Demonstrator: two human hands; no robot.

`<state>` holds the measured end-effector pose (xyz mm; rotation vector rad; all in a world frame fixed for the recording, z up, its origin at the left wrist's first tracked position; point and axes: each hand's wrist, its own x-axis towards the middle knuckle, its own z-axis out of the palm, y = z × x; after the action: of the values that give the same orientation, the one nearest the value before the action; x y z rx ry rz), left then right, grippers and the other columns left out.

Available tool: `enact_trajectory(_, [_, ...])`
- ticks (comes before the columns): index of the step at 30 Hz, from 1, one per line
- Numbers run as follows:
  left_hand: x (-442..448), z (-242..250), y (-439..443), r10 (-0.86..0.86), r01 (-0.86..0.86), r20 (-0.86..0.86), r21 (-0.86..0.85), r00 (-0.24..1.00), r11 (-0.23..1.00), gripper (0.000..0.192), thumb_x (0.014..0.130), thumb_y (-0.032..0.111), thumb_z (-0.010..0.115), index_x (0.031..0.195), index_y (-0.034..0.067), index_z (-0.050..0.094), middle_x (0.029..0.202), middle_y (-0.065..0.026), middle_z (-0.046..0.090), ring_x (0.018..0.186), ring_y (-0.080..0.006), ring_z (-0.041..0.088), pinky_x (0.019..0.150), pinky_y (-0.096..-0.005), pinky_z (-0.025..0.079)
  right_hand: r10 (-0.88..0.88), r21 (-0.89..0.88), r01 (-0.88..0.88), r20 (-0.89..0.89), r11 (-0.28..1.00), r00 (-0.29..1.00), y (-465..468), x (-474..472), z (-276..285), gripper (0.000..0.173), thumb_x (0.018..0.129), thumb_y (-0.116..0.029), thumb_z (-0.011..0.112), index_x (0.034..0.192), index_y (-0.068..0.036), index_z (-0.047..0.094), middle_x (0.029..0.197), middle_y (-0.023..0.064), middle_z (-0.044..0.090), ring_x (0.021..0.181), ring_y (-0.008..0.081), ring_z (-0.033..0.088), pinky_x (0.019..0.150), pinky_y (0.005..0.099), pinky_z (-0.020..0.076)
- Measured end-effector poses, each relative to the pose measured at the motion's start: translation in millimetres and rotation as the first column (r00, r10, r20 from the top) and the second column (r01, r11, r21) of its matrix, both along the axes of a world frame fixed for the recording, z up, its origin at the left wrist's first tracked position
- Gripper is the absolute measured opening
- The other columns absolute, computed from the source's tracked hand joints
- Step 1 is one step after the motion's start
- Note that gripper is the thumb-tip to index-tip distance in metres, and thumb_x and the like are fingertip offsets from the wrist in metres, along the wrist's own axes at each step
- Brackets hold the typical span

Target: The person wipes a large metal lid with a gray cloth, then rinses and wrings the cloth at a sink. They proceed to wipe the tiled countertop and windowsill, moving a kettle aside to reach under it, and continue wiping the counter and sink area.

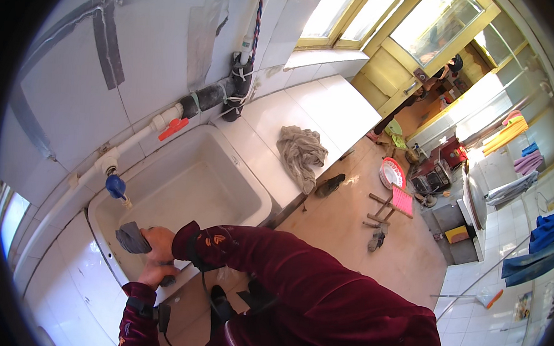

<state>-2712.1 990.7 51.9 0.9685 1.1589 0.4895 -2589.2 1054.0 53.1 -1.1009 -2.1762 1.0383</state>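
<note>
Over the near left corner of a white ceramic sink (189, 187), my right hand (158, 242) grips a bunched dark grey cloth (132, 238). My left hand (155, 273) is closed close against it, with dark fabric showing at its lower side. Whether that fabric belongs to the same cloth is hidden by my fingers. A blue-handled tap (115, 186) juts over the sink's left end, just beyond the cloth. On the white tiled counter (332, 105) past the sink's far end lies a crumpled beige-grey cloth (301, 154).
A white pipe with a red valve handle (173, 129) runs along the wall behind the sink. On the floor are a shoe (330, 185), a folding stool with pink webbing (401, 201) and a red-and-white basin (392, 173). A person (444, 71) is beyond the yellow door (395, 61).
</note>
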Motion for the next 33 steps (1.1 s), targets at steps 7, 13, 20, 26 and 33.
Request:
enact_trajectory(7, [0.4, 5.0, -3.5, -0.035, 0.036, -0.06, 0.016, 0.998, 0.999, 0.026, 0.063, 0.001, 0.072, 0.084, 0.004, 0.058, 0.078, -0.0037, 0.057, 0.07, -0.0161, 0.057, 0.061, -0.0305, 0.047, 0.045, 0.011, -0.045, 0.003, 0.999, 0.999, -2.6, 0.4, 3.6, 0.036, 0.065, -0.018, 0.063, 0.094, 0.001, 0.053, 0.077, 0.025, 0.061, 0.078, 0.0442, 0.059, 0.07, 0.0497, 0.0475])
enact_trajectory(13, [0.2, 10.8, -5.9, -0.137, 0.204, -0.225, 0.308, 0.965, 0.929, 0.029, 0.064, 0.005, 0.069, 0.092, 0.002, 0.065, 0.081, -0.0055, 0.062, 0.077, -0.0174, 0.058, 0.066, -0.0324, 0.047, 0.179, 0.075, -0.172, -0.104, 0.982, 0.978, 4.8, 6.5, -2.1, 0.046, 0.058, -0.023, 0.066, 0.091, 0.004, 0.052, 0.076, 0.0275, 0.06, 0.074, 0.0456, 0.059, 0.068, 0.0508, 0.047])
enact_trajectory(20, [3.7, 25.5, -17.8, 0.02, -0.005, -0.151, 0.096, 0.988, 0.995, 0.036, 0.066, 0.011, 0.073, 0.097, 0.001, 0.058, 0.079, -0.0026, 0.059, 0.073, -0.0151, 0.056, 0.065, -0.0297, 0.047, 0.134, -0.002, -0.134, 0.029, 0.991, 0.991, -1.8, 0.4, 14.9, 0.048, 0.066, -0.025, 0.066, 0.103, 0.002, 0.052, 0.088, 0.0293, 0.062, 0.084, 0.0438, 0.06, 0.075, 0.0487, 0.048])
enact_trajectory(26, [5.3, 43.7, -21.9, 0.085, -0.007, -0.363, 0.211, 0.928, 0.977, 0.059, 0.076, 0.036, 0.07, 0.116, -0.002, 0.05, 0.098, -0.012, 0.059, 0.09, -0.0171, 0.058, 0.073, -0.0286, 0.048, -0.104, -0.251, 0.124, 0.089, 0.96, 0.991, 10.9, -0.3, 15.8, 0.062, 0.065, -0.041, 0.071, 0.107, 0.003, 0.056, 0.091, 0.0204, 0.065, 0.086, 0.0339, 0.064, 0.078, 0.0388, 0.0494])
enact_trajectory(33, [-12.5, 29.6, -25.9, 0.162, -0.138, -0.116, 0.196, 0.98, 0.971, 0.051, 0.09, 0.04, 0.056, 0.122, 0.001, 0.051, 0.112, -0.0096, 0.059, 0.097, -0.0164, 0.055, 0.077, -0.0292, 0.046, -0.3, -0.819, -0.104, -0.32, 0.564, 0.898, 20.4, 30.3, -12.2, 0.027, 0.085, -0.026, 0.066, 0.096, -0.002, 0.059, 0.082, 0.0024, 0.059, 0.071, 0.0131, 0.058, 0.065, 0.0284, 0.0481])
